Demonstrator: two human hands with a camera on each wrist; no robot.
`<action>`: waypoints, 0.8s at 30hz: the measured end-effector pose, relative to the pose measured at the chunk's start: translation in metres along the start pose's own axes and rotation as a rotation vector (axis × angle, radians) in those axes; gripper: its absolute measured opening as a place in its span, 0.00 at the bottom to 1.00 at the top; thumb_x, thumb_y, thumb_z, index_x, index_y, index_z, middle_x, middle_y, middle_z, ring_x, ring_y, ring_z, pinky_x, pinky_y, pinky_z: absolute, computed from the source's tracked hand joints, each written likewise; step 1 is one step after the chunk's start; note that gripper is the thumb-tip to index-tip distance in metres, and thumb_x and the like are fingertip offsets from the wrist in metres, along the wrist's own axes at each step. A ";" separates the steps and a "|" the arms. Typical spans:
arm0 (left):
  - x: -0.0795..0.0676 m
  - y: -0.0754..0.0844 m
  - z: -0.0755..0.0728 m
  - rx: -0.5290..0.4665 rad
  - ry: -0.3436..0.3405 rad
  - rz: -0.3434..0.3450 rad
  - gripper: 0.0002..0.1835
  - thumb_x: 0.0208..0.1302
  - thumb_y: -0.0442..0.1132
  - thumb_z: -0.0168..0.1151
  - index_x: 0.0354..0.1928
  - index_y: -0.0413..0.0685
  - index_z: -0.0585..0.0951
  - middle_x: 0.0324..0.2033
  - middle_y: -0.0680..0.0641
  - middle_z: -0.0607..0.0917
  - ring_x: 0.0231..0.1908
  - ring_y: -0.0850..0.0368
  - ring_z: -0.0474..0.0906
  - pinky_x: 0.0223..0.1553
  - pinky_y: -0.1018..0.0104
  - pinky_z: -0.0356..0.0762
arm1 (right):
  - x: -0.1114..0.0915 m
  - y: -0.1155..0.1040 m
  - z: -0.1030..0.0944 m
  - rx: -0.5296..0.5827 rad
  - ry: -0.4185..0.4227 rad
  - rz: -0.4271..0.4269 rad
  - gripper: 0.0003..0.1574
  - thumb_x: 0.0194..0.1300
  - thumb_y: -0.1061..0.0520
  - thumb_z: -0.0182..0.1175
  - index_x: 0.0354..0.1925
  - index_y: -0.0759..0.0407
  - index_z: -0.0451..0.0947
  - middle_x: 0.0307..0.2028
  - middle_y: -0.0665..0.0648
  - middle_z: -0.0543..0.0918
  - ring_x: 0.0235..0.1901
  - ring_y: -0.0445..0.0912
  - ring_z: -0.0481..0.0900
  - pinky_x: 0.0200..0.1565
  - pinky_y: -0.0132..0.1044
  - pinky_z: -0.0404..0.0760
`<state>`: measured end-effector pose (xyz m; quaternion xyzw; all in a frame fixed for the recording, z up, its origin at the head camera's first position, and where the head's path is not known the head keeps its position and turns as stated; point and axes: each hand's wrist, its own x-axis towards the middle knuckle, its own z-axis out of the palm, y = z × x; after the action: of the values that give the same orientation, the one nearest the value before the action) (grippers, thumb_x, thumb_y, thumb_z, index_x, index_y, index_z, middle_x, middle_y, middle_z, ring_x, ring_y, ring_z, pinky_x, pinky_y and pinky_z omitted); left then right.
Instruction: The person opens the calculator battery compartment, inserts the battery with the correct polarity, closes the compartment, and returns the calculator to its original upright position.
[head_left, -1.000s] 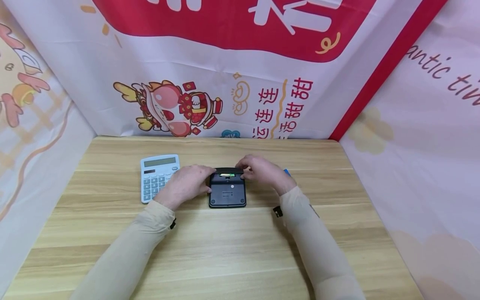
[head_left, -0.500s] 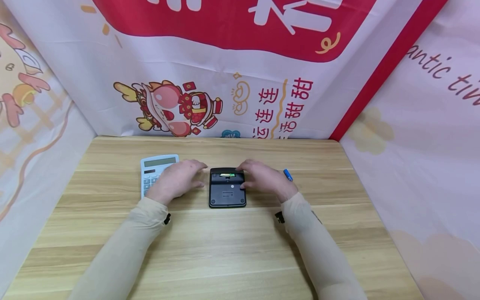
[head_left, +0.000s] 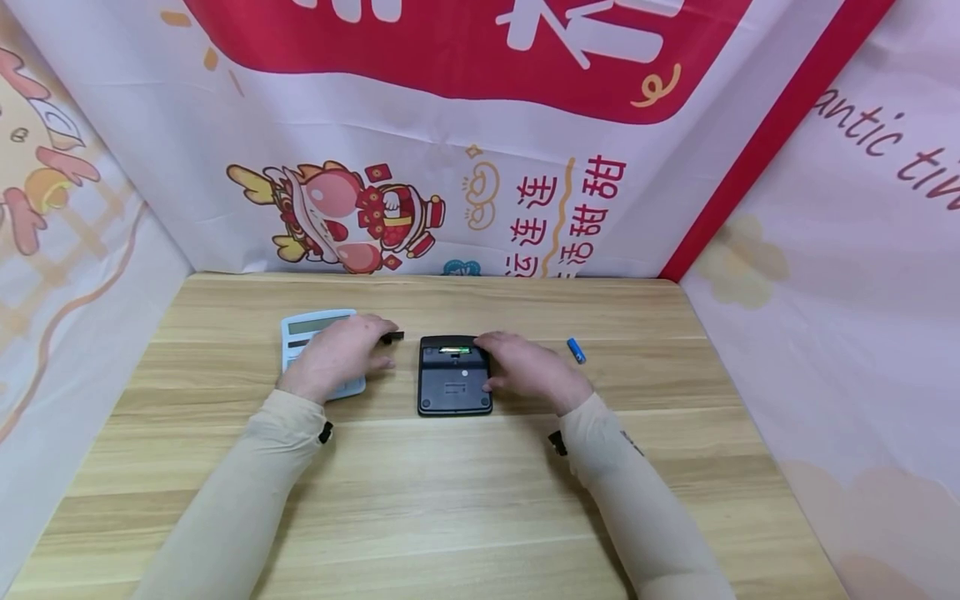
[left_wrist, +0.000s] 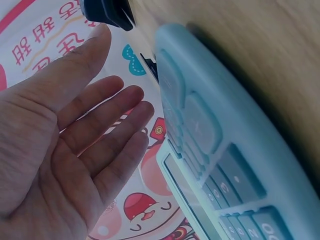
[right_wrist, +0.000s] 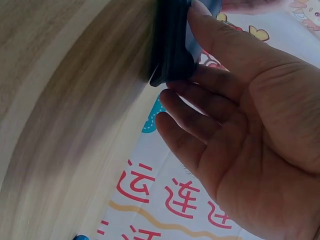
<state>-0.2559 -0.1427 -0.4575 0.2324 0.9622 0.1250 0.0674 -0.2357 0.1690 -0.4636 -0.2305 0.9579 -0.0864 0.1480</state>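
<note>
Left hand (head_left: 335, 357) shifted left over blue calculator (left_wrist: 230, 135) | its fingers relaxed, extended | right hand (head_left: 531, 368) fingers gripping black calculator (head_left: 453, 385)

Both sleeves are long, plain and pale beige: the left sleeve (head_left: 240, 492) lies to the left of the black device (head_left: 454, 390), the right sleeve (head_left: 641, 504) to its right. I see the cloth fairly smooth higher up and bunched into soft wrinkles near the cuffs (head_left: 291, 417). A small black piece (head_left: 326, 432) juts from the left one, on the side towards the device, and another black piece (head_left: 557, 442) from the right, likewise facing it. Away from the device, a thin dark mark (head_left: 632, 442) shows on the right sleeve, too small to read. The left hand (head_left: 337, 354) and right hand (head_left: 531, 368) are bare, their palms creased.
</note>
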 end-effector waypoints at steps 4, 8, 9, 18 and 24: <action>0.001 -0.002 0.001 -0.005 -0.004 -0.013 0.29 0.66 0.48 0.76 0.65 0.47 0.83 0.60 0.43 0.88 0.59 0.45 0.86 0.65 0.44 0.83 | 0.001 -0.001 0.002 -0.030 -0.006 -0.001 0.48 0.64 0.45 0.76 0.77 0.51 0.68 0.75 0.54 0.75 0.74 0.49 0.74 0.76 0.46 0.75; 0.001 -0.003 0.002 -0.004 -0.006 -0.013 0.28 0.66 0.49 0.75 0.65 0.46 0.83 0.59 0.42 0.89 0.58 0.45 0.87 0.64 0.44 0.83 | 0.001 -0.003 0.003 -0.035 -0.009 0.006 0.48 0.64 0.44 0.75 0.76 0.52 0.69 0.74 0.55 0.76 0.73 0.49 0.76 0.74 0.45 0.77; 0.001 -0.004 0.002 -0.003 -0.008 -0.014 0.28 0.66 0.49 0.75 0.65 0.46 0.83 0.59 0.42 0.89 0.58 0.45 0.87 0.64 0.44 0.83 | 0.001 -0.003 0.002 -0.033 -0.009 0.006 0.47 0.64 0.44 0.75 0.76 0.51 0.69 0.74 0.55 0.76 0.73 0.49 0.76 0.74 0.45 0.77; 0.009 -0.002 0.000 0.044 -0.013 -0.004 0.27 0.67 0.47 0.75 0.64 0.45 0.83 0.57 0.42 0.89 0.55 0.46 0.88 0.62 0.45 0.85 | -0.001 -0.005 0.002 -0.033 -0.020 0.006 0.49 0.65 0.44 0.74 0.77 0.52 0.67 0.74 0.56 0.76 0.73 0.50 0.76 0.74 0.46 0.77; 0.016 0.001 0.000 0.087 -0.015 0.040 0.20 0.65 0.43 0.76 0.56 0.44 0.87 0.50 0.43 0.92 0.49 0.48 0.88 0.57 0.47 0.86 | 0.000 -0.005 0.002 -0.036 -0.028 0.007 0.49 0.66 0.44 0.74 0.78 0.52 0.66 0.75 0.56 0.75 0.74 0.50 0.75 0.75 0.46 0.76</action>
<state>-0.2698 -0.1345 -0.4581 0.2552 0.9614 0.0826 0.0621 -0.2331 0.1644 -0.4638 -0.2308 0.9580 -0.0654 0.1573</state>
